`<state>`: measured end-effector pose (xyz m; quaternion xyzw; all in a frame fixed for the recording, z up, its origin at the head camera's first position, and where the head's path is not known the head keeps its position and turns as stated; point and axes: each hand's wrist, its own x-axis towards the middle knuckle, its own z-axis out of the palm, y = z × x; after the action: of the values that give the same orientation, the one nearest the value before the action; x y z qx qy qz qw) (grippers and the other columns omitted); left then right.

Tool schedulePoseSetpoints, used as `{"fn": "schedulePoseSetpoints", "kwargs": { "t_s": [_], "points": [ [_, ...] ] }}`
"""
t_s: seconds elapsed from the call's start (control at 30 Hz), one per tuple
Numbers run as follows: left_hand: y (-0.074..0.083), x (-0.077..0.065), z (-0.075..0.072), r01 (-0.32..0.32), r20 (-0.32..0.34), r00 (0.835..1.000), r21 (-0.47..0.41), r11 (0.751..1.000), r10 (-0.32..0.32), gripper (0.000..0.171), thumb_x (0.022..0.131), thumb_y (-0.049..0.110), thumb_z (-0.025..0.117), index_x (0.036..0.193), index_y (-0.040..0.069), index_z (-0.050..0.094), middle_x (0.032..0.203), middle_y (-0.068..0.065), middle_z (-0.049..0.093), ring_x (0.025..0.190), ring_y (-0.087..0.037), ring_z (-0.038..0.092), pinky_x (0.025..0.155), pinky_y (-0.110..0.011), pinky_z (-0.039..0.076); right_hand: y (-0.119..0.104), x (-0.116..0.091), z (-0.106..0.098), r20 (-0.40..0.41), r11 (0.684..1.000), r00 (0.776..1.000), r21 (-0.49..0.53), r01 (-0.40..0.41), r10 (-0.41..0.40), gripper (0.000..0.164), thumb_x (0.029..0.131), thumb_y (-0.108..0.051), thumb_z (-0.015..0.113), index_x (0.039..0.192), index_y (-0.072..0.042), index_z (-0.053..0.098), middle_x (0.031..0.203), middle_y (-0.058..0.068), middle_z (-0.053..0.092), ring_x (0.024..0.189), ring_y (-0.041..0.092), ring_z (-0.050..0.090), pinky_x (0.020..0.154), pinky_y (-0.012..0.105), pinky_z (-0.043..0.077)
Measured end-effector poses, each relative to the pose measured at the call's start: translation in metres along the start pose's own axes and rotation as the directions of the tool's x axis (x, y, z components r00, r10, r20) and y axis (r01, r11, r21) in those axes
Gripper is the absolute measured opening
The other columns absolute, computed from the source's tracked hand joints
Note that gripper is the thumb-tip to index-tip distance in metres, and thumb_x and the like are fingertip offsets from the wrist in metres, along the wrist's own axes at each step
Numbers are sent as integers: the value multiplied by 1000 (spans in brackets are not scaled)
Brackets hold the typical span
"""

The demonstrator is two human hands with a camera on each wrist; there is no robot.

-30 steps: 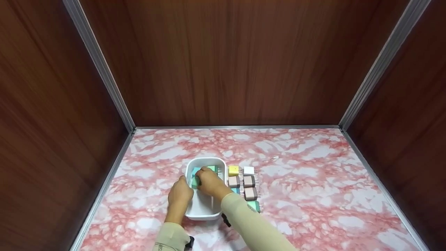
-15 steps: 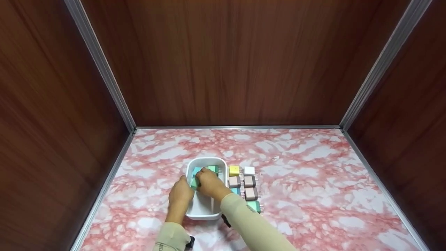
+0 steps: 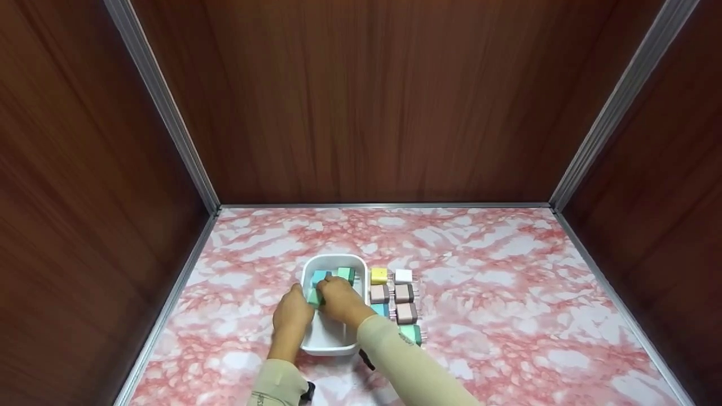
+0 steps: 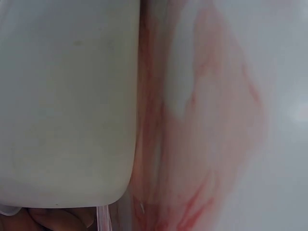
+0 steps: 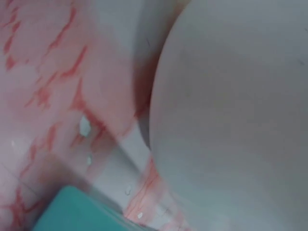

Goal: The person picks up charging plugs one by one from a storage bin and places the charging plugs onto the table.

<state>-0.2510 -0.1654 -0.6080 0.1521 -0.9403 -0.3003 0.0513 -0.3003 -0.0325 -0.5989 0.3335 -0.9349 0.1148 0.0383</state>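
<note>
A white rectangular plastic container stands on the table in the head view. My left hand holds its left wall. My right hand reaches inside over the right side and pinches a light green charger plug by the left wall; the fingertips are partly hidden. Behind it in the container lie a blue charger plug and a green charger plug. The container's outer wall fills much of the left wrist view, with curled fingers at the lower edge.
Right of the container, charger plugs lie in two columns, prongs to the right: yellow, white, several pinkish, a blue one and a green one. Wooden panels enclose the marbled table.
The right fingers have drawn slightly toward me, and the light green charger plug has turned a little. The blue and green charger plugs behind show more. The left hand stays put.
</note>
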Motion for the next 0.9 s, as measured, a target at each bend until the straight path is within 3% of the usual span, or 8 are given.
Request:
{"fn": "schedulePoseSetpoints", "kwargs": {
  "t_s": [0.2,0.43,0.7,0.9],
  "points": [
    [0,0,1,8,2,1000,-16,1000,-8,38,90,10,62,126,-1,60,108,-22,72,95,-39,69,79,-57,53,2,-2,0,-9,1000,1000,16,5,-5,25,81,-13,80,104,-13,72,92,0,67,91,18,64,90,34,53],
    [-1,1,-1,21,17,1000,-17,1000,-21,54,90,11,62,142,-2,53,121,-23,70,105,-40,68,84,-56,52,4,-5,-11,-39,997,999,82,7,-4,30,81,-8,79,110,-11,72,101,3,69,102,20,66,96,34,53],
    [2,0,-3,12,19,1000,11,1000,-12,54,86,6,61,139,-2,55,116,-24,71,105,-41,69,82,-56,53,7,-9,-24,-50,989,998,144,37,-30,32,76,-4,77,107,-9,73,95,1,64,87,15,59,83,29,54],
    [2,0,-1,12,16,1000,26,1000,-12,49,85,5,62,133,-2,57,113,-24,71,102,-42,69,81,-56,52,9,-14,-36,-68,989,994,122,89,-81,32,76,-5,78,108,-9,73,98,1,66,91,15,61,85,28,54]
  ]
}}
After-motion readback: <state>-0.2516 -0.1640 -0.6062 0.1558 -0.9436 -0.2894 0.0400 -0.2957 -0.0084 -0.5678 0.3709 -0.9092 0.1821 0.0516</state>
